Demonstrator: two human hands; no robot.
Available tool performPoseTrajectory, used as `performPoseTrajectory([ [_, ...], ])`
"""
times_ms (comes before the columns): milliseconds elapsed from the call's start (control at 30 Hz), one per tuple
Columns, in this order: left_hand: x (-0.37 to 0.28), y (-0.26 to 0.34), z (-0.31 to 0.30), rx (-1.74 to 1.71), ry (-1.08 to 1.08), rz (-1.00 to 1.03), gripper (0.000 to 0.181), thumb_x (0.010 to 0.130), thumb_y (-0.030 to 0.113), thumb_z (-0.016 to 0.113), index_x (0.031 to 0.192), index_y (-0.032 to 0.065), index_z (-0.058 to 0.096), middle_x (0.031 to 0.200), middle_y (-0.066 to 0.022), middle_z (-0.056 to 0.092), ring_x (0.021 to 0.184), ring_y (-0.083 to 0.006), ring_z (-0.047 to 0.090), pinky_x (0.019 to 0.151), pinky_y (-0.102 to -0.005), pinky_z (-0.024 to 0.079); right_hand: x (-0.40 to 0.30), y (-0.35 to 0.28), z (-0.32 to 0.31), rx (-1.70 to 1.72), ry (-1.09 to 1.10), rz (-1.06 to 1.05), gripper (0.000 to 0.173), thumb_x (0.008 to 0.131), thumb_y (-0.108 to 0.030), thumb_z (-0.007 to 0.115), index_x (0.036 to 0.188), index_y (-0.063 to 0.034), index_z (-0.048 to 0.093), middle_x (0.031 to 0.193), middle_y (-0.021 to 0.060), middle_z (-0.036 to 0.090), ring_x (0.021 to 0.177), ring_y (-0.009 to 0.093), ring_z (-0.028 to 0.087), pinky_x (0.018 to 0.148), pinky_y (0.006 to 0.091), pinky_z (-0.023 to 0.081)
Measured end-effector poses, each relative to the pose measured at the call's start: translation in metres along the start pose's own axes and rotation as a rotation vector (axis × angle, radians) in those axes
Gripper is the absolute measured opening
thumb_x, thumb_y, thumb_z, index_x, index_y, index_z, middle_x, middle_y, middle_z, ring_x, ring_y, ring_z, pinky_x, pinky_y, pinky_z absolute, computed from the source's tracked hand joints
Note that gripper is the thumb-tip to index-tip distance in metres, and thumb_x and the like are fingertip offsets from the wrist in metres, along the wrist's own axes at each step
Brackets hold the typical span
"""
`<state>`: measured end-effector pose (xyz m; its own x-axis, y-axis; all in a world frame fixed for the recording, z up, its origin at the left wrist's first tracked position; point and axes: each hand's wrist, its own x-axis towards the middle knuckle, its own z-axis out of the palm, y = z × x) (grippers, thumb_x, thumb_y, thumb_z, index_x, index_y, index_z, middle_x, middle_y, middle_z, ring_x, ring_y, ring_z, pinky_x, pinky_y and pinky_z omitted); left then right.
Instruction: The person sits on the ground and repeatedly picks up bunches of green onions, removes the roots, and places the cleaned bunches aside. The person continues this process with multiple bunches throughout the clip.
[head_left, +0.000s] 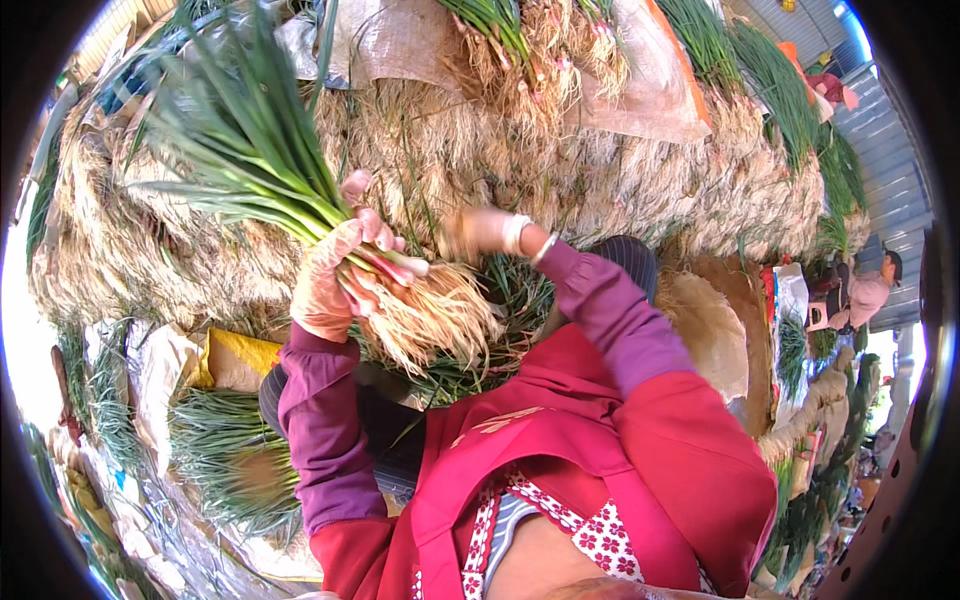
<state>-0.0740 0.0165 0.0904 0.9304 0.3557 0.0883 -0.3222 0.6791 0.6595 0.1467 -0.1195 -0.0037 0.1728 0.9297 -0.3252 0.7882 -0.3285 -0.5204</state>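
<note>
My left hand, in a thin pale glove, grips a bunch of green onions just above the bulbs. The leaves fan out to the upper left and are blurred. Their pinkish-white bulbs and long straw-coloured roots point to the lower right. Close to the right of the bulbs is my right hand, smeared by motion, with white bands at the wrist. Its fingers are too blurred to show whether they hold anything. Loose green leaves lie below the hands, between my knees.
A long bank of stacked onions, roots outward, runs across in front. More rooted bunches lie on a woven sack on top. Another leafy pile sits at my left. A person is farther off at the right.
</note>
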Motion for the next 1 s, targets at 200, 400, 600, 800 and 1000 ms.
performPoseTrajectory([
  [200, 0.006, -0.001, 0.002, 0.163, 0.2, -0.173, 0.05, 0.087, 0.018, 0.062, 0.131, 0.0054, 0.043, 0.08, -0.0099, 0.059, 0.061, -0.0289, 0.067, 0.035, -0.025, 0.048, -0.055, -0.02, -0.126, -0.215, 0.676, 0.204, 0.029, 0.094, -0.04, 0.053, 0.1, -0.0135, 0.064, 0.095, 0.0082, 0.065, 0.083, 0.02, 0.063, 0.077, 0.0305, 0.052],
  [400, 0.023, -0.028, -0.011, -0.08, 0.267, -0.152, 0.029, 0.086, 0.018, 0.063, 0.11, 0.0061, 0.052, 0.087, -0.007, 0.059, 0.073, -0.026, 0.065, 0.049, -0.0329, 0.057, -0.046, 0.018, -0.207, 0.294, 0.831, 0.254, 0.024, 0.096, -0.03, 0.053, 0.099, -0.0108, 0.066, 0.096, 0.0059, 0.068, 0.073, 0.014, 0.062, 0.071, 0.0283, 0.053],
  [600, 0.025, -0.022, -0.009, -0.001, 0.169, -0.259, 0.02, 0.087, 0.019, 0.061, 0.098, 0.0045, 0.054, 0.082, -0.0085, 0.061, 0.062, -0.0286, 0.066, 0.039, -0.0278, 0.048, -0.065, 0.021, -0.164, 0.371, 0.745, -0.224, 0.036, 0.096, -0.043, 0.05, 0.104, -0.0114, 0.066, 0.096, 0.0051, 0.069, 0.078, 0.011, 0.062, 0.073, 0.025, 0.053],
  [800, 0.019, -0.025, -0.007, 0.109, 0.112, -0.327, 0.049, 0.088, 0.031, 0.06, 0.124, -0.0013, 0.053, 0.091, -0.0112, 0.062, 0.063, -0.017, 0.067, 0.031, -0.0184, 0.034, -0.048, -0.038, -0.038, 0.308, 0.834, -0.276, 0.026, 0.092, -0.026, 0.061, 0.102, -0.0037, 0.069, 0.091, 0.0097, 0.071, 0.075, 0.018, 0.068, 0.068, 0.029, 0.053],
  [1000, 0.015, -0.03, -0.021, 0.142, 0.163, -0.457, 0.028, 0.088, 0.032, 0.058, 0.104, 0.0092, 0.062, 0.075, -0.0214, 0.068, 0.034, -0.0118, 0.041, 0.031, -0.0231, 0.031, -0.023, -0.041, 0.018, 0.378, 0.554, -0.267, 0.037, 0.092, -0.04, 0.056, 0.101, -0.0069, 0.068, 0.087, 0.0103, 0.071, 0.076, 0.026, 0.068, 0.073, 0.0365, 0.054],
])
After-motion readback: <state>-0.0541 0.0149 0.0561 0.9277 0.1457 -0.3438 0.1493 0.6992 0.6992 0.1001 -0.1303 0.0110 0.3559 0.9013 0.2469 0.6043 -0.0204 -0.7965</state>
